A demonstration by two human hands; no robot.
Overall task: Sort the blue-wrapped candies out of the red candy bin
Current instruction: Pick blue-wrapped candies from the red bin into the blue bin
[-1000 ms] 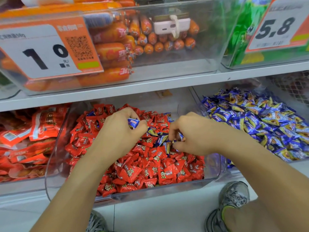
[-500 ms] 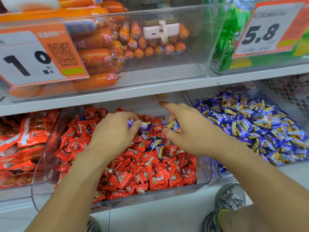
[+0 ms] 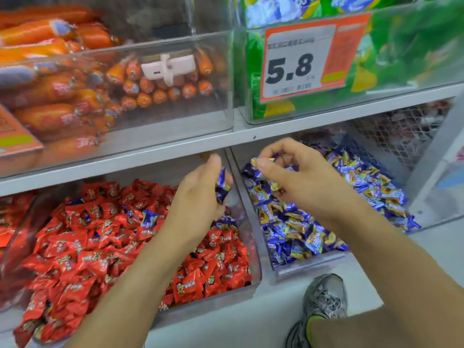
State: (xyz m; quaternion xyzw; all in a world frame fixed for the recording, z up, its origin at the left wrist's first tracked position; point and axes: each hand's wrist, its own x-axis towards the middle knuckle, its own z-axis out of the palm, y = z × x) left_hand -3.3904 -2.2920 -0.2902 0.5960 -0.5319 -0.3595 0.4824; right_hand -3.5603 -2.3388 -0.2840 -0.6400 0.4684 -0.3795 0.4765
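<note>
A clear bin (image 3: 253, 277) on the lower shelf is heaped with red-wrapped candies (image 3: 82, 252); a few blue-wrapped candies (image 3: 148, 218) still lie among them. To its right stands a second clear bin (image 3: 308, 266) full of blue candies (image 3: 296, 232). My left hand (image 3: 198, 204) hovers over the right edge of the red bin, pinching a blue candy (image 3: 222, 184). My right hand (image 3: 298, 177) is above the blue bin, fingers closed on blue candies (image 3: 262, 162).
The shelf above holds a clear bin of orange sausages (image 3: 75, 96) and a bin of green packets with a 5.8 price tag (image 3: 298, 59). A wire mesh panel (image 3: 401, 136) closes the right end. My shoe (image 3: 324, 300) rests on the floor below.
Both hands have lifted off the red pile and shifted right, each carrying blue candy; my right hand now sits over the blue bin. The camera view has also swung right.
</note>
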